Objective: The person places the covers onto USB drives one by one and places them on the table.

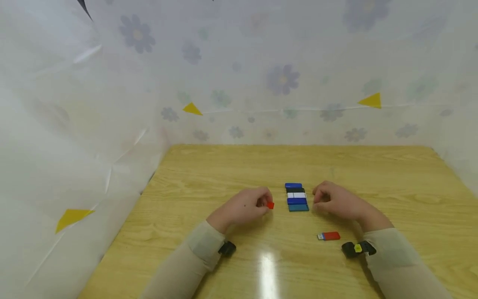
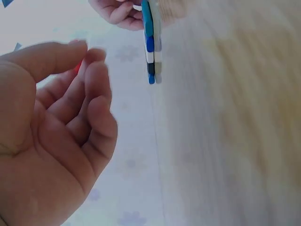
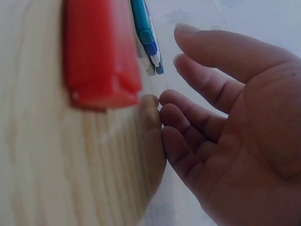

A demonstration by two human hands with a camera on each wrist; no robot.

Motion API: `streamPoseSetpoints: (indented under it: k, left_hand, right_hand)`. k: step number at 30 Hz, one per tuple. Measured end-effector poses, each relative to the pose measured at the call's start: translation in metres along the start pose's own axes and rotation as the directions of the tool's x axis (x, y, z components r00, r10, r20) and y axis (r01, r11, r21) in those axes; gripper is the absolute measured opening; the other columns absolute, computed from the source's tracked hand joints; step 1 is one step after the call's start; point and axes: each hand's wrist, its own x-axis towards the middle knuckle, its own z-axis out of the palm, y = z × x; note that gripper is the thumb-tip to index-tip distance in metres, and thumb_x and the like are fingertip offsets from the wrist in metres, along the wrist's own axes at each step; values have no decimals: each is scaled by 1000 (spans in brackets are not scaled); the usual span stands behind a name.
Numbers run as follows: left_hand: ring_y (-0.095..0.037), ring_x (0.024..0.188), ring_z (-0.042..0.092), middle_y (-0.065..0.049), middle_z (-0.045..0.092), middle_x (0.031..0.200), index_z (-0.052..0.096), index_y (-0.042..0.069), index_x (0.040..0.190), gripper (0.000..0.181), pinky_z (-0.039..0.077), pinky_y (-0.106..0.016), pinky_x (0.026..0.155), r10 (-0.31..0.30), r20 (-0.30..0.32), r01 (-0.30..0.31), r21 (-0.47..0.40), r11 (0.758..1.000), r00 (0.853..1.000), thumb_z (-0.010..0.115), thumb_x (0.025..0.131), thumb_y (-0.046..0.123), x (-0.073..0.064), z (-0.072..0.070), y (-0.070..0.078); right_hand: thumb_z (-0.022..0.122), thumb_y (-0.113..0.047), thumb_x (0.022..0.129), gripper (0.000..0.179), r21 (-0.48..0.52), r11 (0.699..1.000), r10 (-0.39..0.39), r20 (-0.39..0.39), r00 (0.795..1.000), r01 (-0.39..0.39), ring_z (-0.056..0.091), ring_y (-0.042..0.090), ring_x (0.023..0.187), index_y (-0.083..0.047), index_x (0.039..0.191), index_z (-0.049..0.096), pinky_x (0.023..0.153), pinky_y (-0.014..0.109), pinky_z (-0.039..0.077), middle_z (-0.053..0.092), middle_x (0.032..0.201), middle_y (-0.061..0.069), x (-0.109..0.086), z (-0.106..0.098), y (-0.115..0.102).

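My left hand [image 1: 244, 207] pinches a small red cap [image 1: 270, 205] between thumb and fingertips; in the left wrist view only a sliver of the red cap [image 2: 78, 67] shows. To its right, a row of capped USB sticks [image 1: 297, 201] in blue, black, white and teal lies side by side. My right hand [image 1: 341, 201] is just right of that row, fingers loosely bent and holding nothing. Nearer me lies a red USB stick [image 1: 330, 236] with its metal plug bare, pointing left. The right wrist view shows this red USB stick [image 3: 101, 56] large and close.
The wooden table [image 1: 179, 174] carries all these things. A pale flowered sheet [image 1: 239, 66] hangs behind it and along the left side, with yellow triangles [image 1: 371, 101] on it. Dark wrist cameras [image 1: 227, 248] sit at both cuffs.
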Motion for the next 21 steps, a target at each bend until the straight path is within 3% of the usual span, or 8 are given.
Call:
streamPoseSetpoints:
  k: [3, 6, 10, 12, 17, 21]
  left_hand:
    - [-10, 78, 60, 11, 64, 92, 62, 24, 106, 14, 52, -27, 67, -33, -38, 31, -59, 998, 999, 68, 97, 14, 1, 2, 3]
    - [-11, 77, 61, 10, 65, 92, 63, 25, 106, 14, 52, -29, 65, -58, -72, 50, -108, 993, 996, 69, 97, 15, 0, 4, 5]
    - [-12, 78, 60, 10, 65, 92, 63, 25, 106, 13, 51, -30, 65, -62, -136, 40, -162, 986, 989, 70, 97, 18, 2, 7, 5]
    - [-11, 79, 60, 9, 65, 92, 63, 24, 106, 12, 51, -29, 65, -59, -167, 29, -177, 984, 984, 71, 97, 19, 4, 8, 4]
    - [-11, 82, 60, 8, 64, 93, 63, 22, 107, 13, 51, -28, 68, -54, -208, 14, -189, 982, 977, 71, 97, 21, 7, 8, 4]
    - [-11, 82, 60, 8, 64, 93, 63, 21, 107, 13, 51, -28, 68, -48, -196, 7, -206, 979, 979, 71, 97, 18, 7, 7, 3]
  right_hand:
    - [77, -23, 91, 14, 1, 1000, -9, -2, 1000, 9, 54, 35, 117, -17, 89, 66, 93, 50, 45, 59, 127, 15, -1, 0, 1]
    - [77, -23, 92, 13, -4, 1000, -14, 17, 1000, 14, 56, 28, 104, -16, 93, 66, 87, 43, 47, 61, 116, 9, -3, -1, 1]
    - [76, -27, 93, 15, -36, 999, -8, 68, 998, 11, 52, 20, 91, -17, 100, 67, 81, 35, 46, 59, 103, -1, -10, -6, 4]
    - [75, -28, 93, 15, -35, 999, -19, 95, 995, 22, 52, 19, 92, -18, 101, 67, 82, 34, 47, 59, 104, -3, -17, -9, 6]
    - [75, -27, 94, 16, 4, 994, -110, 143, 984, 110, 53, 15, 96, -21, 106, 66, 85, 30, 46, 59, 109, -3, -36, -17, 15]
    - [72, -21, 96, 17, 55, 983, -184, 189, 965, 177, 54, 14, 97, -22, 111, 65, 85, 26, 46, 58, 112, -3, -53, -20, 22]
